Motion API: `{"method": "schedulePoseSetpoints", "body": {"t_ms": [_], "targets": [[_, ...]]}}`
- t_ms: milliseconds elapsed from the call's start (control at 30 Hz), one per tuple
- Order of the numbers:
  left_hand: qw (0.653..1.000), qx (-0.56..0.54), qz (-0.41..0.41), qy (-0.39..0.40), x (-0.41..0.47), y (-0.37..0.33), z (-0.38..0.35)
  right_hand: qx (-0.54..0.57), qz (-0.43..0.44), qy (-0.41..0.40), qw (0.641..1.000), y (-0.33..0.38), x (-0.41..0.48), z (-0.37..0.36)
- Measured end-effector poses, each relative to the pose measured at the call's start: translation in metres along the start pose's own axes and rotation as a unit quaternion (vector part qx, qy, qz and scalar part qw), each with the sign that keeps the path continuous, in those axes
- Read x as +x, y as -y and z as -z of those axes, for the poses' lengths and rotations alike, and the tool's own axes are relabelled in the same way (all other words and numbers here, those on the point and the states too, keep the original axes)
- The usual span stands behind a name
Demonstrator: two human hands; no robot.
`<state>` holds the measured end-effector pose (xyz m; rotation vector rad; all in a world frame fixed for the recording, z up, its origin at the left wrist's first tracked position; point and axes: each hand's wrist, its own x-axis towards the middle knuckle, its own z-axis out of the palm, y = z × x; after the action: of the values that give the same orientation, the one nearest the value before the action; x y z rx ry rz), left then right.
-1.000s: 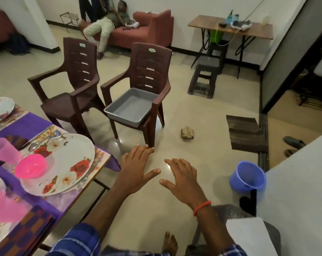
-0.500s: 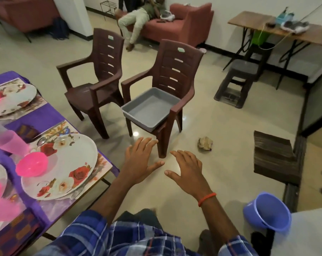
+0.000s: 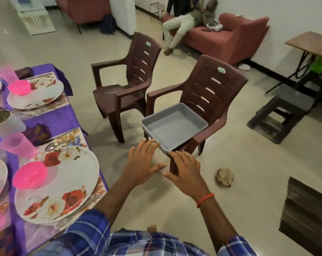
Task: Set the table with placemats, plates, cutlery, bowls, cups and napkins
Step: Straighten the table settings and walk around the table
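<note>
Both hands were open and held nothing: the left hand [image 3: 143,161] and the right hand [image 3: 186,169] were stretched out palm-down side by side, fingers straight, thumbs pointing toward each other. Their fingertips reached the near corner of one grey tray [image 3: 175,128]; whether they touched it could not be told. The tray sat on the seat of the nearer of two brown plastic chairs [image 3: 208,93]; the other chair [image 3: 127,85] stood just to its left and farther away.

On the left, the purple-covered tabletop [image 3: 51,119] carried the settings. Two floral plates showed whole, a near plate [image 3: 64,183] and a far plate [image 3: 35,97], each lying on its own floral placemat [image 3: 75,137] and each carrying one pink bowl [image 3: 30,175]. Two more plates were cut off by the left edge. Two translucent pink cups [image 3: 18,145] stood there, blurred. One spoon [image 3: 51,145] lay beside the near plate's far rim.

One crumpled lump [image 3: 224,177] lay on the floor right of the hands.
</note>
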<state>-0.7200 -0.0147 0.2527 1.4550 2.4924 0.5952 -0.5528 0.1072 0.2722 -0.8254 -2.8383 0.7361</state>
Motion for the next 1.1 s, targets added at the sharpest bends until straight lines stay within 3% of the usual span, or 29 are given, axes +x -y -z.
{"method": "schedulePoseSetpoints", "body": {"t_ms": [400, 633, 900, 1100], "targets": [[0.990, 0.011, 0.129, -0.054, 0.047, 0.032, 0.005, -0.002, 0.108, 0.055, 0.993, -0.020, 0.125, 0.016], [0.965, -0.002, 0.240, -0.104, 0.083, 0.042, 0.010, 0.017, 0.219, 0.115, 0.969, -0.021, 0.213, 0.019], [0.923, 0.006, 0.355, -0.148, 0.086, 0.044, 0.002, 0.009, 0.304, 0.185, 0.934, -0.013, 0.279, 0.009], [0.870, 0.028, 0.456, -0.187, 0.056, 0.058, 0.009, 0.005, 0.382, 0.229, 0.895, 0.032, 0.308, -0.016]]}}
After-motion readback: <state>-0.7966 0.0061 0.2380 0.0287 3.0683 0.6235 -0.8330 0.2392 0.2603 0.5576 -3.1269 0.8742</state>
